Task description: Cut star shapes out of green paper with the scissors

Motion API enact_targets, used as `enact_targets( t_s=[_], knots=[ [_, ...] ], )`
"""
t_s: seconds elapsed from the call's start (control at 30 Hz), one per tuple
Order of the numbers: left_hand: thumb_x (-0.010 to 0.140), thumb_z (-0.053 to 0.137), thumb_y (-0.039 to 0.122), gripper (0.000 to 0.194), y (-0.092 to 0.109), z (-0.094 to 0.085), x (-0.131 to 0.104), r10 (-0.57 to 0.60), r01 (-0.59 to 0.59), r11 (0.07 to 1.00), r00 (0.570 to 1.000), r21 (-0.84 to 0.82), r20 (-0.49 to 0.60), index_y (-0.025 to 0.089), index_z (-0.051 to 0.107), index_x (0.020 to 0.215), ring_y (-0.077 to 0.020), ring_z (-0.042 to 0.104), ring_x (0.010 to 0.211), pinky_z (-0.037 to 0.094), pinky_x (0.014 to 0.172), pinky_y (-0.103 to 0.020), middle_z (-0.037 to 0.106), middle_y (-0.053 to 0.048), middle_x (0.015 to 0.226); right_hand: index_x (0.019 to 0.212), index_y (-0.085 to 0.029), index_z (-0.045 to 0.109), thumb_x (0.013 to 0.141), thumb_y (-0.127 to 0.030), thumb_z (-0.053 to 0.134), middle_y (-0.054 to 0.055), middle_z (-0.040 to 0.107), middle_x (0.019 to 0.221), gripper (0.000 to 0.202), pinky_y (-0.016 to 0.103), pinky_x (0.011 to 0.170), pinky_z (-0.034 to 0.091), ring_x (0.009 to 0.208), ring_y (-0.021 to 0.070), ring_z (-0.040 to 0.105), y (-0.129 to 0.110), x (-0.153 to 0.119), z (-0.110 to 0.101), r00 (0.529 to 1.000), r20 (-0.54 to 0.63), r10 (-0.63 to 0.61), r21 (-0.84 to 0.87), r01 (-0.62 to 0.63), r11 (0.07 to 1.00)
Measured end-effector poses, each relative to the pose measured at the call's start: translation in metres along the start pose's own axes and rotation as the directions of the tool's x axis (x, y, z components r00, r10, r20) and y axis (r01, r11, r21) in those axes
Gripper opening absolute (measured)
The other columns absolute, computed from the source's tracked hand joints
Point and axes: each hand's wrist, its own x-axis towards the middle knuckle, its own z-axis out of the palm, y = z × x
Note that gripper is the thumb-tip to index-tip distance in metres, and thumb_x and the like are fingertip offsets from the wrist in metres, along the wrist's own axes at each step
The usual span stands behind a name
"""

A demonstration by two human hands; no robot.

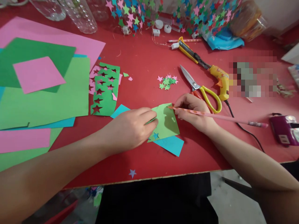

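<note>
My right hand [193, 110] is closed around a pink patterned pencil [224, 118], its tip at the upper right of a small light green paper [167, 119]. Bent fingers of my left hand [135, 126] hold this paper at its left side and hide part of it. A star-shaped hole shows near the paper's lower edge. Beneath it lies a blue paper strip [171, 145], its other end poking out beyond my left hand. Just behind my right hand lie scissors [211, 98] with yellow and red handles.
Small cut stars [167, 81] are piled behind the paper. Green paper with star holes [109, 102] lies left, near large coloured sheets [70, 96]. A yellow glue gun [220, 79] and its cord lie right, near a purple device [283, 129]. One star [132, 173] lies by the front edge.
</note>
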Motion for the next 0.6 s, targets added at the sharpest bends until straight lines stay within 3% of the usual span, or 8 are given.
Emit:
enact_targets(
  t_s=[0.2, 0.6],
  knots=[
    [0.089, 0.046, 0.011, 0.023, 0.0062, -0.0026, -0.0006, 0.029, -0.026, 0.986, 0.999, 0.165, -0.019, 0.01, 0.069, 0.093, -0.0241, 0.065, 0.089, 0.056, 0.074, -0.037, 0.068, -0.015, 0.097, 0.076, -0.017, 0.055, 0.075, -0.014, 0.059, -0.001, 0.057, 0.068, 0.006, 0.024, 0.051, 0.039, 0.057, 0.0103, 0.051, 0.0029, 0.005, -0.0043, 0.997, -0.079, -0.026, -0.017, 0.025, 1.0],
    [0.089, 0.043, 0.009, 0.026, 0.0048, -0.0014, -0.0015, 0.051, -0.059, 0.993, 0.996, 0.106, 0.076, 0.012, 0.068, 0.098, -0.0234, 0.063, 0.102, 0.056, 0.086, -0.038, 0.069, -0.013, 0.102, 0.069, -0.016, 0.058, 0.073, -0.01, 0.058, -0.001, 0.06, 0.064, 0.007, 0.023, 0.05, 0.036, 0.056, 0.0097, 0.05, 0.0002, 0.0056, -0.0045, 0.997, 0.034, -0.064, -0.148, 0.069, 0.987]
  ],
)
